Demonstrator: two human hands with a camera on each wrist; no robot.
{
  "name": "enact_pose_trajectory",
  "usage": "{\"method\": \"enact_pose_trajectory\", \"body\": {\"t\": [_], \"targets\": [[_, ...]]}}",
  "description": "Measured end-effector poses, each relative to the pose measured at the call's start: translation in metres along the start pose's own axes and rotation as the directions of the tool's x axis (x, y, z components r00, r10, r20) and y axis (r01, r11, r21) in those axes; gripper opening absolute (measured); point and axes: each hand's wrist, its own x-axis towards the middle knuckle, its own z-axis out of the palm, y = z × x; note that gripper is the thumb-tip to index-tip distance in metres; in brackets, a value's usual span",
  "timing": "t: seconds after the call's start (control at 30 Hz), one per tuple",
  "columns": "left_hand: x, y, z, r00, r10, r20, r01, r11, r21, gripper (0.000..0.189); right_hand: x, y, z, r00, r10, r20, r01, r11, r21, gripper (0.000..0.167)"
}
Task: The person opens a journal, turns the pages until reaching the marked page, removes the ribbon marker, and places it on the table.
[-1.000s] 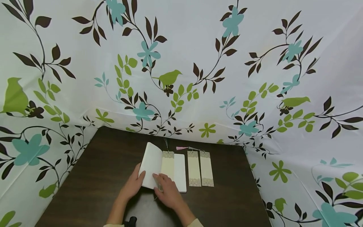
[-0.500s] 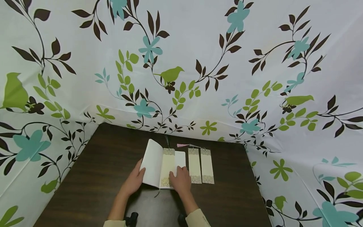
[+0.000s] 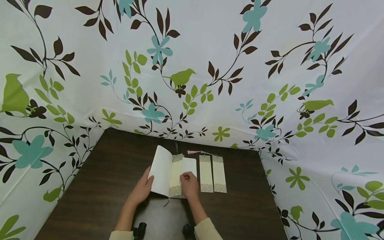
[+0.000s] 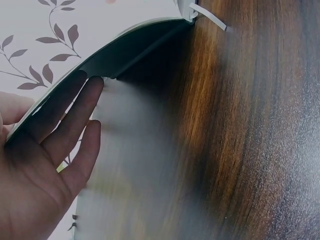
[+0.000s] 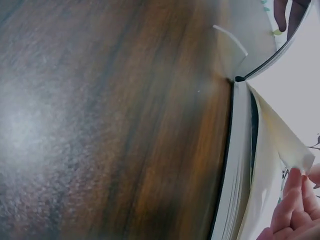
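An open white-paged notebook (image 3: 160,171) lies on the dark table, its left side raised and tilted. My left hand (image 3: 142,188) grips that side, fingers (image 4: 75,117) spread beneath the dark cover and thumb on the page side. In the gutter lies a cream bookmark (image 3: 176,173) with a patterned band at each end and a dark tassel at the top. My right hand (image 3: 190,185) pinches the bookmark's right edge, which lifts off the page in the right wrist view. A thin ribbon (image 5: 232,39) sticks out at the bottom of the spine.
Two similar bookmarks, a left one (image 3: 206,174) and a right one (image 3: 219,174), lie side by side to the right of the notebook. A pink tassel (image 3: 193,152) lies above them. Floral fabric (image 3: 192,66) walls in the dark wooden table (image 3: 246,206).
My right hand has moved from the notebook's lower middle to the bookmark's right edge and now lifts it. My left hand keeps its hold on the raised side.
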Motion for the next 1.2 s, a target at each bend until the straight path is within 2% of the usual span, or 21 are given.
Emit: {"method": "enact_pose_trajectory", "body": {"t": [0.17, 0.33, 0.43, 0.57, 0.73, 0.87, 0.93, 1.03, 1.2], "targets": [[-0.003, 0.001, -0.001, 1.0, 0.015, 0.009, -0.015, 1.0, -0.021, 0.061, 0.003, 0.0, -0.006, 0.999, 0.022, 0.033, -0.026, 0.994, 0.109, 0.014], [-0.004, 0.002, -0.001, 1.0, 0.022, 0.019, -0.021, 0.999, -0.03, 0.062, 0.01, 0.004, -0.028, 0.997, 0.071, -0.003, -0.07, 0.982, 0.177, 0.019], [-0.004, 0.002, -0.001, 1.0, 0.017, 0.02, -0.016, 0.999, -0.027, 0.062, 0.02, 0.012, -0.05, 0.993, 0.098, -0.06, -0.085, 0.98, 0.181, 0.021], [-0.003, 0.002, 0.0, 1.0, 0.013, 0.015, -0.012, 1.0, -0.024, 0.062, 0.036, 0.024, -0.09, 0.981, 0.122, -0.152, -0.095, 0.98, 0.175, 0.024], [-0.002, 0.002, 0.0, 1.0, 0.015, 0.013, -0.015, 1.0, -0.019, 0.062, 0.047, 0.045, -0.145, 0.959, 0.156, -0.236, -0.123, 0.981, 0.151, 0.03], [-0.002, 0.002, -0.001, 1.0, 0.02, 0.02, -0.02, 1.0, -0.012, 0.062, 0.048, 0.062, -0.182, 0.935, 0.194, -0.298, -0.171, 0.98, 0.103, 0.033], [-0.003, 0.002, -0.001, 0.999, 0.023, 0.026, -0.022, 1.0, -0.017, 0.062, 0.048, 0.069, -0.196, 0.922, 0.21, -0.325, -0.194, 0.978, 0.081, 0.033], [-0.002, 0.002, -0.002, 0.999, 0.026, 0.027, -0.025, 0.999, -0.025, 0.062, 0.048, 0.079, -0.21, 0.914, 0.229, -0.336, -0.211, 0.973, 0.089, 0.035], [0.0, 0.002, -0.004, 0.999, 0.015, 0.031, -0.014, 1.0, -0.023, 0.063, 0.051, 0.092, -0.218, 0.908, 0.252, -0.333, -0.228, 0.967, 0.11, 0.036]]}}
